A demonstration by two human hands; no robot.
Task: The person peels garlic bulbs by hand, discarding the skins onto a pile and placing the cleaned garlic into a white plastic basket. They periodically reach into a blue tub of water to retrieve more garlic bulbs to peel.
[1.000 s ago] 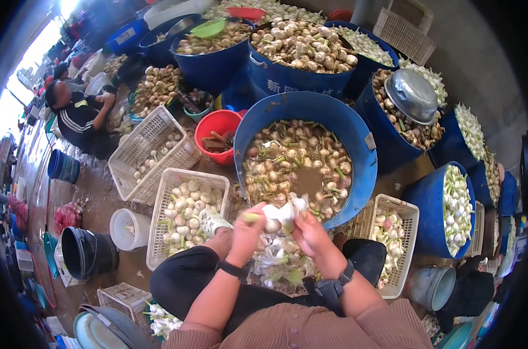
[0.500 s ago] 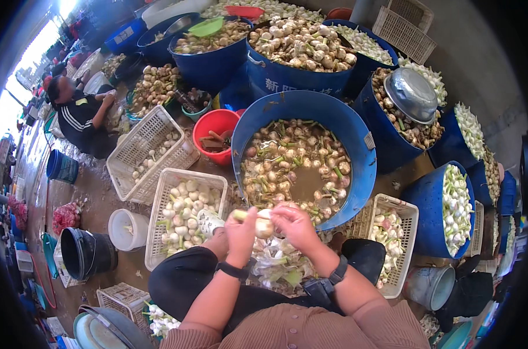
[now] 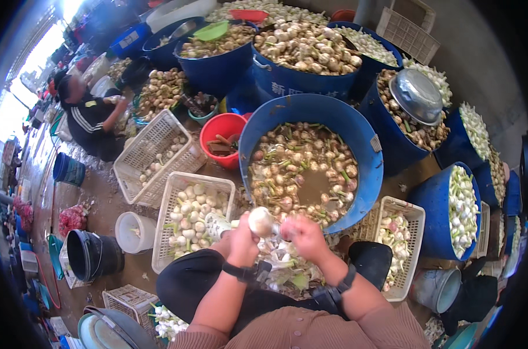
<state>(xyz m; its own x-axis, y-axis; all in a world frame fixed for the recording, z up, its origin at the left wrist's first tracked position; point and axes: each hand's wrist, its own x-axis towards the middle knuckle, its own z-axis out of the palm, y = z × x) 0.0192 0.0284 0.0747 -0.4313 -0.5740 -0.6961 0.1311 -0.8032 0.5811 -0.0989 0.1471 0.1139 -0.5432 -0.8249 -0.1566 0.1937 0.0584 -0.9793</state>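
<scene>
Since half a second ago, our right hand [image 3: 306, 237] is moving away from the garlic bulb [image 3: 261, 221], leaving more of its white surface showing, and the whole view is shifting slightly to the right.

At the far left, a co-worker [image 3: 88, 123] in a dark striped top is sitting, now holding the head at a different angle. Nearer us, a black bucket [image 3: 89, 259] and a white tub [image 3: 137, 231] are standing on the floor, and beside them a pale crate [image 3: 203, 180] is holding bulbs much like ours.

Next comes our left hand [image 3: 242, 244], its grip closing round the garlic bulb, which is sitting above the fist just in front of the near rim of the blue tub [image 3: 310, 110]. Under both hands, loose skins [image 3: 281, 264] are lying in a heap, while inside the tub browner bulbs are soaking in murky water. So the left hand alone seems to be carrying the bulb's weight, and its pale side suggests the peeling is well along.

Our right hand is blurring with motion; a small pale piece is showing between it and the bulb, but we cannot tell what it is, nor whether that grip is holding anything. Farther right, another crate [image 3: 412, 256] is holding stemmed white bulbs.
</scene>
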